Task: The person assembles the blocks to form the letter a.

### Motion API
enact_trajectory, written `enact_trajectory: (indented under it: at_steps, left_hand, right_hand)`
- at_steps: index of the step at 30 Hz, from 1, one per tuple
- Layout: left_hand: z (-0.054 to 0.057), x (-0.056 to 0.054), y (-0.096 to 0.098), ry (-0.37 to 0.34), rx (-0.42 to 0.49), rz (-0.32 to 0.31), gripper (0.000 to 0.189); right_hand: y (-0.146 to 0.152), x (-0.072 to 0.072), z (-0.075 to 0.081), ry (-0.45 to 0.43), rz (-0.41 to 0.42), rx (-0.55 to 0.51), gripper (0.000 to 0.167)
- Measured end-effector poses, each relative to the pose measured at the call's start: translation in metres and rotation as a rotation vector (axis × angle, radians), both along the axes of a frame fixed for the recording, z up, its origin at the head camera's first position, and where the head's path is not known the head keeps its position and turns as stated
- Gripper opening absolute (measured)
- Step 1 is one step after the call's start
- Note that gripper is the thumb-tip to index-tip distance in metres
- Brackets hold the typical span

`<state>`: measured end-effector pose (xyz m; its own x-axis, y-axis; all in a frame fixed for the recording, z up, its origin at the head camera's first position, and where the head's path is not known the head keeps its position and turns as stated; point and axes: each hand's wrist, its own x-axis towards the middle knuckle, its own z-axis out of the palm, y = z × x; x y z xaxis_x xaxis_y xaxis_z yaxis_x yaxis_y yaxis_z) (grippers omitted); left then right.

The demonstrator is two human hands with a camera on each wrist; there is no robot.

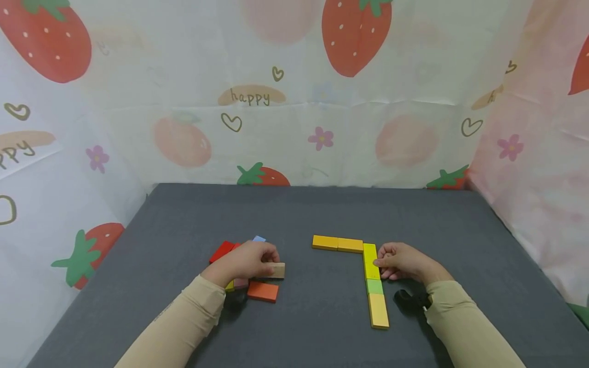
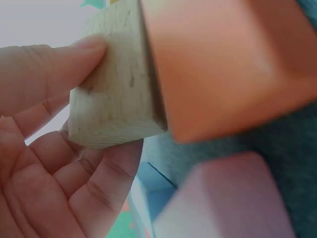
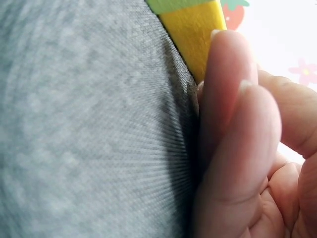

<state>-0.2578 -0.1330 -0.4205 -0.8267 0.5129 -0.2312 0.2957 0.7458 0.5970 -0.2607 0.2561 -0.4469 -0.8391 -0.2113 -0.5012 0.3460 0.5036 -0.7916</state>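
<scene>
My left hand pinches a plain wooden block between thumb and fingers. In the left wrist view, an orange block lies right beside that wooden block, with a pinkish block below it. Over on the right, my right hand has loosely bent fingers at the right side of a bright yellow block, the thumb tip overlapping its edge. A light green block adjoins that block. In the right wrist view the fingertips lie against the yellow block's side.
Two amber blocks extend left from the yellow block's far end; a pale yellow block ends the row nearest me. Red blocks and a light blue block show around my left hand. Printed cloth encloses the grey table.
</scene>
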Motion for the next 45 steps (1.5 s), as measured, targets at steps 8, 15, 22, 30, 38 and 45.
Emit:
enact_trajectory:
  at_steps: [8,15,22,30,38,45]
  left_hand:
    - [0.008,-0.003,0.015,0.002,0.045,0.028,0.008]
    - [0.011,-0.004,0.037,-0.026,0.081,-0.018,0.007]
    - [0.012,-0.006,0.065,-0.011,0.102,-0.064,0.006]
    - [0.009,-0.010,0.093,-0.006,0.104,-0.104,0.008]
    - [-0.001,-0.009,0.116,-0.027,0.088,-0.133,0.012]
    - [-0.005,-0.006,0.134,-0.048,0.069,-0.163,0.018]
  right_hand:
    - [0.000,0.001,0.001,0.002,0.008,-0.006,0.019]
    - [0.000,0.000,0.000,0.004,-0.005,0.003,0.019]
    - [0.000,0.000,-0.001,0.010,-0.001,0.001,0.019]
    - [0.000,-0.001,-0.003,0.013,-0.001,0.010,0.021]
    - [0.000,-0.001,-0.003,0.016,-0.002,0.011,0.020]
    - [0.001,-0.002,-0.004,0.012,-0.010,0.015,0.020]
